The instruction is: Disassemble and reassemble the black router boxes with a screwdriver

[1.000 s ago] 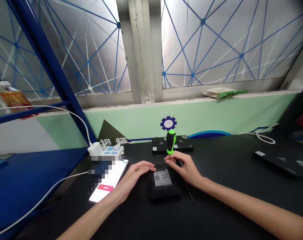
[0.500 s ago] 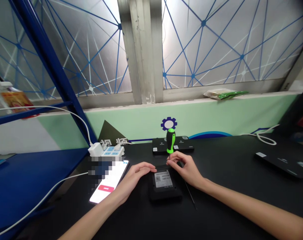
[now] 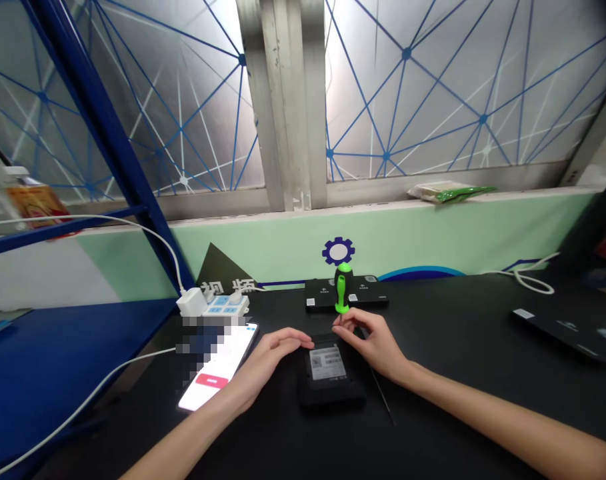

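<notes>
A black box-like device (image 3: 333,393) with a white printed label lies on the black table in front of me. My right hand (image 3: 365,337) pinches the thin shaft of a screwdriver (image 3: 343,287), whose black and green handle stands upright above the fingers. The tip is at the device's far right corner, hidden behind my fingertips. From the other side, my left hand (image 3: 277,350) reaches in with fingers stretched out, fingertips touching the device's far left edge. A thin dark rod (image 3: 381,395) lies on the table, passing under my right hand.
A lit phone (image 3: 217,373) lies left of my left hand. Behind it are a power strip (image 3: 227,305) and a white charger (image 3: 191,302). Flat black boxes (image 3: 323,292) stand by the wall, and another black device (image 3: 567,330) lies far right. White cables cross the left side.
The screwdriver handle has turned about its axis, so its green strip now faces me rather than right. Both hands keep nearly the same place. The view has shifted slightly.
</notes>
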Motion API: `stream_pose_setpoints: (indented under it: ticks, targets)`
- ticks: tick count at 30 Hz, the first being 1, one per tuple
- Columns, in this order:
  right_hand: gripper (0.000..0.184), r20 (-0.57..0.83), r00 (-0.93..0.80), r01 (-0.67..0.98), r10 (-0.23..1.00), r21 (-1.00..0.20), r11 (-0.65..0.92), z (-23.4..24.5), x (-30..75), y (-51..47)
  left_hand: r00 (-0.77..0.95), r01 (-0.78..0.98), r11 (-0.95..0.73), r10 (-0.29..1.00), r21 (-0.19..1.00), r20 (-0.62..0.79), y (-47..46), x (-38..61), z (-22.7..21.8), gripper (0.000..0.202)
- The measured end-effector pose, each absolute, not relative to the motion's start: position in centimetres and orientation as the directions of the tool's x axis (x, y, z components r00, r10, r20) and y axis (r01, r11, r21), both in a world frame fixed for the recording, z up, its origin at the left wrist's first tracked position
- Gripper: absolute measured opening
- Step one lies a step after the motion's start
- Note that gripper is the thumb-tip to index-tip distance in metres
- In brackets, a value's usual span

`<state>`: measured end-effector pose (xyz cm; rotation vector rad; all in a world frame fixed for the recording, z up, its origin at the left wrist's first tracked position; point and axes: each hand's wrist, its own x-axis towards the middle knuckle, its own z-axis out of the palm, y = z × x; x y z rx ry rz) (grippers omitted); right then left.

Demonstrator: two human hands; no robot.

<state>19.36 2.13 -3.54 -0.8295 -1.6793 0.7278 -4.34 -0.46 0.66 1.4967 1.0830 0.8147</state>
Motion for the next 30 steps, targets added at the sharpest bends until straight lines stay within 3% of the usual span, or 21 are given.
stream_pose_setpoints:
  ticks: [7, 22, 30]
  targets:
    - [0.015, 0.528, -0.151, 0.119, 0.836, -0.829, 0.546, -3.59, 19.36, 2.17, 0.367, 0.234, -0.044, 0.929, 0.971, -0.046, -0.48, -4.44, 0.83, 0.024]
    - [0.011, 0.561, -0.209, 0.203, 0.801, -0.776, 0.597, -3.27, 19.45, 1.75, 0.364, 0.234, -0.059, 0.931, 0.970, -0.031, -0.51, -4.42, 0.65, 0.024]
    - [0.016, 0.519, -0.168, 0.128, 0.838, -0.831, 0.541, -3.56, 19.27, 2.27, 0.374, 0.249, -0.068, 0.927, 0.966, -0.031, -0.51, -4.60, 0.68, 0.024]
